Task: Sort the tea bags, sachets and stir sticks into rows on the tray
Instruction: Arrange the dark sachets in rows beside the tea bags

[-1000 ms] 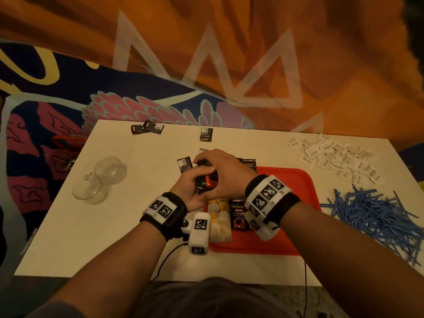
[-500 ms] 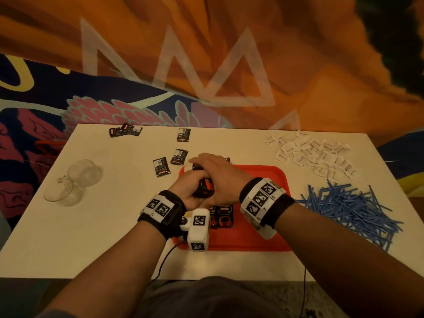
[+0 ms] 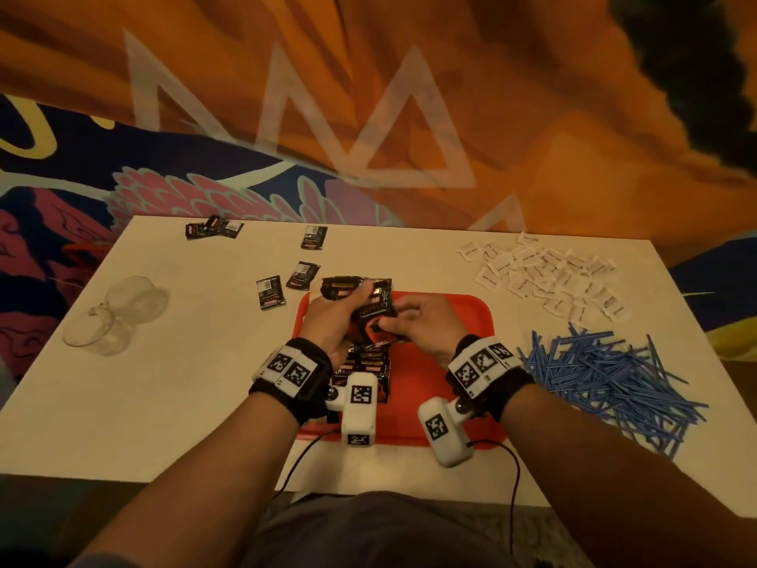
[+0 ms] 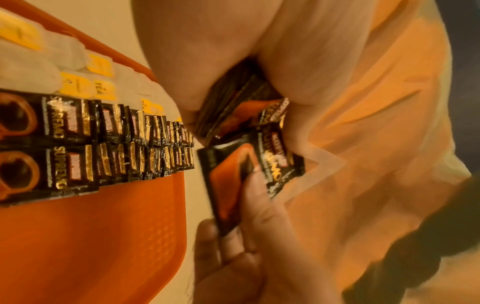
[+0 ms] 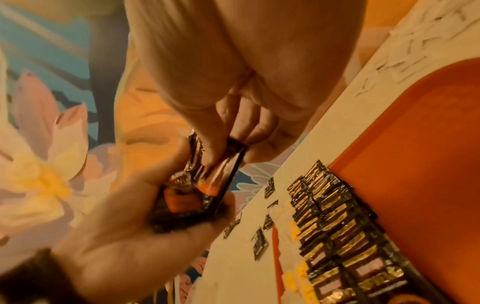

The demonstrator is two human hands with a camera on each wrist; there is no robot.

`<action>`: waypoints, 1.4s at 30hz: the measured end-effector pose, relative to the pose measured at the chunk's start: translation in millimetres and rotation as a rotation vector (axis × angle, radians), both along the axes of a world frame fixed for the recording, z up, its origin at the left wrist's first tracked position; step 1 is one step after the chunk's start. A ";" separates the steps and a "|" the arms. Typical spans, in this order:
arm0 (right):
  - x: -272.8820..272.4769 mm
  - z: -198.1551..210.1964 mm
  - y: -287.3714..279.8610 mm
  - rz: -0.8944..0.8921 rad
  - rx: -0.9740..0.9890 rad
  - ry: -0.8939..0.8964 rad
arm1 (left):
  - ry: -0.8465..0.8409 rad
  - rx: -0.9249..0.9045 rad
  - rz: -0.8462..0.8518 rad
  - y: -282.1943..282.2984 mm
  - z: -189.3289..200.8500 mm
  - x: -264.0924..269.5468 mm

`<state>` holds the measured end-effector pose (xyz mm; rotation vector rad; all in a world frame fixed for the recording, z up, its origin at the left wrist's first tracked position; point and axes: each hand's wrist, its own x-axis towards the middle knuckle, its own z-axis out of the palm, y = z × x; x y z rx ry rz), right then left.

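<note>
A red tray [image 3: 442, 387] lies in front of me. Two rows of black coffee sachets [image 4: 103, 144] lie on its left half, and a row of tea bags [image 4: 52, 61] with yellow tags lies beside them. My left hand [image 3: 346, 307] grips a stack of black sachets [image 3: 370, 299] above the tray's far left corner. My right hand [image 3: 395, 323] pinches the near end of one sachet [image 4: 233, 185] of that stack between thumb and fingers. In the right wrist view that pinched sachet [image 5: 218, 181] is still against the stack.
Loose black sachets [image 3: 270, 291] lie on the white table left of and beyond the tray. A pile of white sachets [image 3: 549, 276] sits far right, with a heap of blue stir sticks [image 3: 606, 379] nearer on the right. Two glass cups [image 3: 118, 317] lie at the left.
My right hand has come off the top of the left hand and moved right, now pinching one sachet. The left hand still holds the stack, raised a little.
</note>
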<state>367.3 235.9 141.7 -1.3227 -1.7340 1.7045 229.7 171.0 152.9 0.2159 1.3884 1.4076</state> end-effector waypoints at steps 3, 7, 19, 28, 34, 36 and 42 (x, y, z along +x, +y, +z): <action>2.1 -12.3 3.3 0.056 0.029 -0.044 | -0.033 -0.015 0.003 2.1 0.5 -0.4; 3.7 -15.2 4.2 0.125 0.058 -0.046 | -0.013 -0.030 0.002 0.4 -4.8 2.7; -8.9 -33.0 -19.2 0.145 0.023 0.002 | -0.182 -0.059 0.022 -29.7 -31.3 -8.9; -19.7 -88.1 -42.5 0.091 -0.014 -0.290 | -0.095 -0.231 0.237 -58.9 -69.7 -58.9; -30.0 -129.3 -62.0 0.056 -0.050 -0.476 | 0.060 -0.328 0.232 -98.7 -96.0 -88.6; -35.8 -139.1 -67.3 0.009 -0.077 -0.505 | 0.066 -0.352 0.220 -109.8 -100.6 -95.9; -49.3 -154.3 -74.5 -0.087 -0.061 -0.564 | 0.071 -0.364 0.194 -127.2 -108.0 -111.0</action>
